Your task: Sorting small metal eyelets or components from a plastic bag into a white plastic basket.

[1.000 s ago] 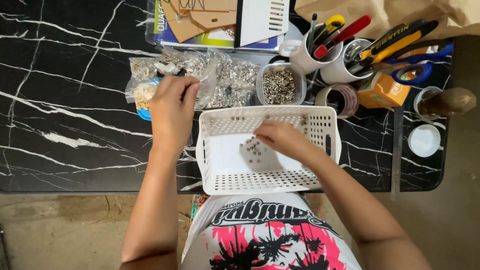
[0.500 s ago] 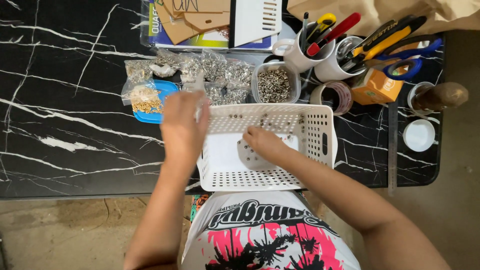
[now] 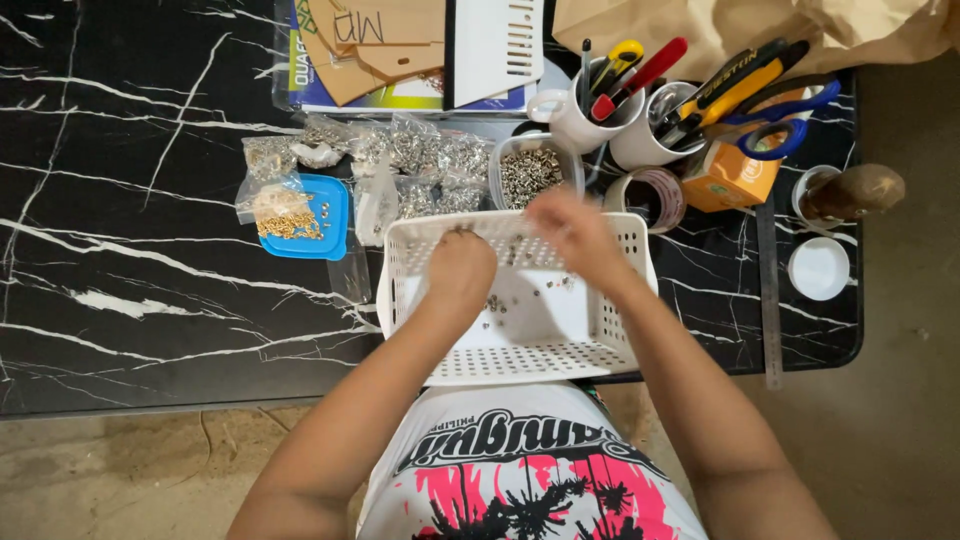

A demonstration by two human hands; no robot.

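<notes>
Both of your hands work inside a white perforated basket (image 3: 620,350) that sits at the near edge of a black marble-patterned table (image 3: 130,300), partly overhanging your lap. Your left hand (image 3: 462,268) is curled, knuckles up, fingertips down near the basket's far wall; whether it pinches anything cannot be told from here. Your right hand (image 3: 572,232) is blurred over the far rim, fingers loosely bent, and its hold is equally unclear. Small metal fasteners (image 3: 494,303) lie scattered on the basket floor, just beside your left fingertips.

Beyond the rim stands a clear tub of the same kind of hardware (image 3: 530,175), with several small clear bags of parts (image 3: 420,160) to its left and a blue lid holding brass-coloured pieces (image 3: 298,220) further left. White cups of tools (image 3: 640,110), a roll of tape (image 3: 650,197) and an orange box (image 3: 735,175) crowd the right side.

The risks, as judged from this: the basket's slotted floor and walls may let small pieces slip through onto your lap or the ground, and its overhang means a firm press on the near side could tip it. A quick sweep of your right hand could also knock the open tub.
</notes>
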